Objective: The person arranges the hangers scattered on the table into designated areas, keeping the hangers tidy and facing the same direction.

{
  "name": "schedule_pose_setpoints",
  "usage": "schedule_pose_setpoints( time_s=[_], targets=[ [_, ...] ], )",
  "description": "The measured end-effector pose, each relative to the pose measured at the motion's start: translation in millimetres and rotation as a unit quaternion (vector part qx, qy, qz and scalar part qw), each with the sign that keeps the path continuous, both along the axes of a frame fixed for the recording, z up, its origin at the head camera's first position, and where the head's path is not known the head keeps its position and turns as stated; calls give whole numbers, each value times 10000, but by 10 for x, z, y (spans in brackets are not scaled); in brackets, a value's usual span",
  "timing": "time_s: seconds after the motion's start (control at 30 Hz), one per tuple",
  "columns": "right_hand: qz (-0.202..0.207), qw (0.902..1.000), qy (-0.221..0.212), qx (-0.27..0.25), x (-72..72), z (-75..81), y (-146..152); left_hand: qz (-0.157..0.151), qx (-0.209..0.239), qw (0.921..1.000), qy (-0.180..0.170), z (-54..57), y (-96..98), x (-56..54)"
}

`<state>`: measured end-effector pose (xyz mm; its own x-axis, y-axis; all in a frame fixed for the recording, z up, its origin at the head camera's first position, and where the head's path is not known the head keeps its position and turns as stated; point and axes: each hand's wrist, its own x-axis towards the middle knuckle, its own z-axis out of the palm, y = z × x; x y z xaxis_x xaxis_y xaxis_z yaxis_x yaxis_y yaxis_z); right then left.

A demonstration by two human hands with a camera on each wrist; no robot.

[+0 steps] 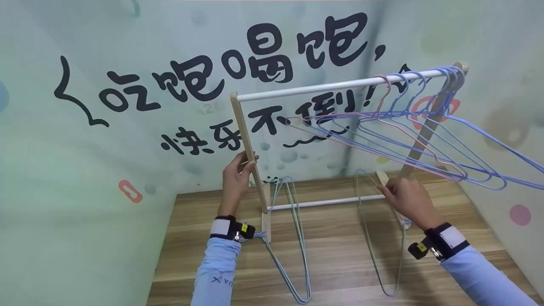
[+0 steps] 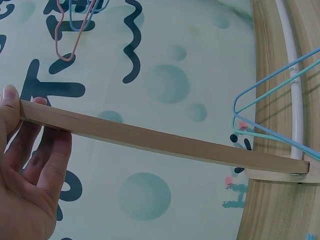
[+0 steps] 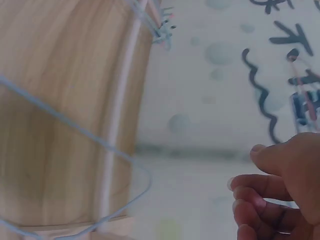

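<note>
A small clothes rack has a white top bar (image 1: 310, 88) between wooden posts. My left hand (image 1: 236, 178) grips its left wooden post (image 2: 165, 140), thumb on one side and fingers on the other. Several blue hangers (image 1: 448, 91) and a pink hanger (image 1: 389, 86) hang toward the right end of the top bar. On the lower white bar (image 1: 327, 202), hangers (image 1: 299, 229) hang at the left and a thin hanger (image 1: 367, 238) at the right. Beside the right post, my right hand (image 1: 410, 199) has its fingers loosely curled; nothing shows between them in the right wrist view.
The rack stands on a wood-grain surface (image 1: 335, 250). Behind it rises a pale wall (image 1: 204, 34) with large black lettering and coloured spots. Long hangers stick out past the rack's right post, above my right forearm.
</note>
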<state>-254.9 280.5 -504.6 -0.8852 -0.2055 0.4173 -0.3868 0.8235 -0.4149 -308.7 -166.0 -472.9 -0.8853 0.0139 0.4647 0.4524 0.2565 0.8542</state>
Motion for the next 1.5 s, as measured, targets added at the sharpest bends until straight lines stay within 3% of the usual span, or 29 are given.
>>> schedule_pose_setpoints(
  time_s=[0.23, 0.4, 0.77, 0.93, 1.17, 1.27, 1.33, 1.5],
  targets=[
    [-317, 9914, -1264, -90, 27, -319, 248, 6, -21, 10000, -55, 6, 3, 5],
    [-488, 9815, -1848, 101, 46, -505, 397, 10, -74, 9999, -140, 20, -1, 24],
    [-635, 9670, -2447, 312, 116, -738, 590, 10, 12, 9999, -172, 24, 3, 25],
    [-739, 9552, -2836, 407, 153, -806, 630, -9, 30, 10000, 12, 29, 18, 23],
    [-934, 9465, -3079, 255, 207, -882, 653, -33, -21, 10000, -10, 298, 87, 229],
    [-958, 9440, -3155, 144, 218, -905, 656, -44, 18, 10000, -83, 329, 91, 249],
    [-938, 9441, -3157, 144, 219, -917, 662, -65, 22, 9999, -85, 330, 90, 252],
    [-784, 9483, -3072, 108, 216, -949, 682, -59, 46, 9999, -77, 114, 34, 71]
  ],
)
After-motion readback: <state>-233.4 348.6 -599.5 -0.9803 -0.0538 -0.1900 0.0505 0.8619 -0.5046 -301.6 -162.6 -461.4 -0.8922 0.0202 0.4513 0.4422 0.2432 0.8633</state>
